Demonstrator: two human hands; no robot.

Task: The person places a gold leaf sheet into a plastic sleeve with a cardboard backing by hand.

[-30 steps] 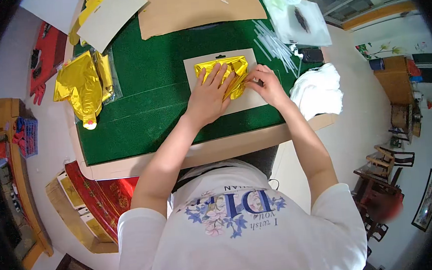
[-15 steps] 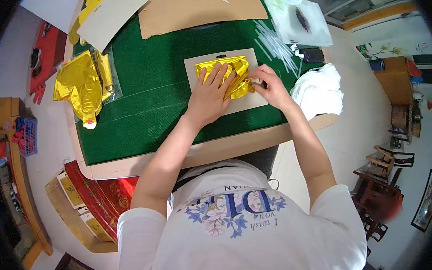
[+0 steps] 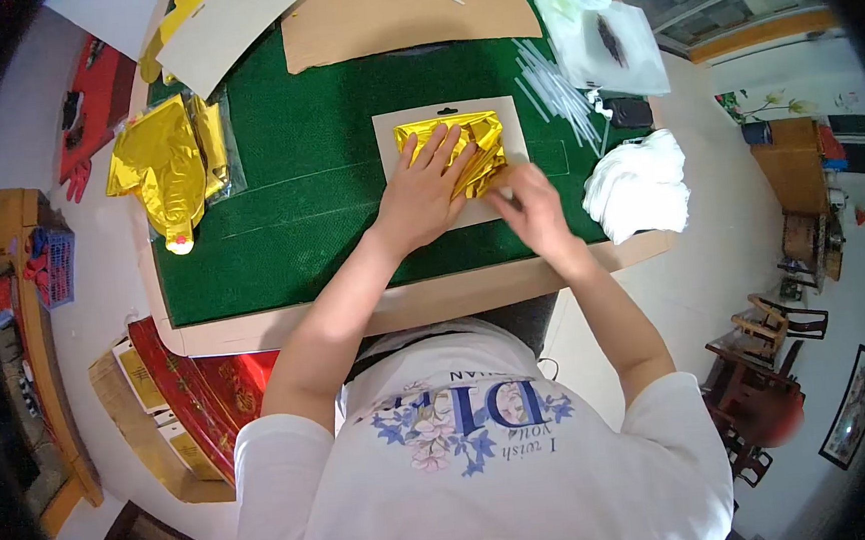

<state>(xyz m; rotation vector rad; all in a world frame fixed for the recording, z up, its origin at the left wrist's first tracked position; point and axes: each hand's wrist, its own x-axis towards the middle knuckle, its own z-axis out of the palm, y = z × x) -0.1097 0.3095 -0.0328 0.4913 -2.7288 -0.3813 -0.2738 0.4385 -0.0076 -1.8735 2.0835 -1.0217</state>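
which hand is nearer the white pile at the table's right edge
Right: the right hand is left of the white pile, with a gap between. The left hand lies farther left, on the folded gold foil.

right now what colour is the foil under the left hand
Shiny gold. The foil under the left hand shows in the head view, the only one.

The light is bright and rather even over the green mat (image 3: 301, 249), where the weave can be seen clearly. The gold foil (image 3: 478, 138) gives sharp glints, and the white cloth pile (image 3: 637, 185) is almost washed out. The right hand (image 3: 536, 210) is slightly blurred. Toward the sides, the lines bend strongly and the wooden cabinet (image 3: 60, 386) becomes dim; the corners are black. One red shape (image 3: 776, 417) is too blurred for me to identify surely.
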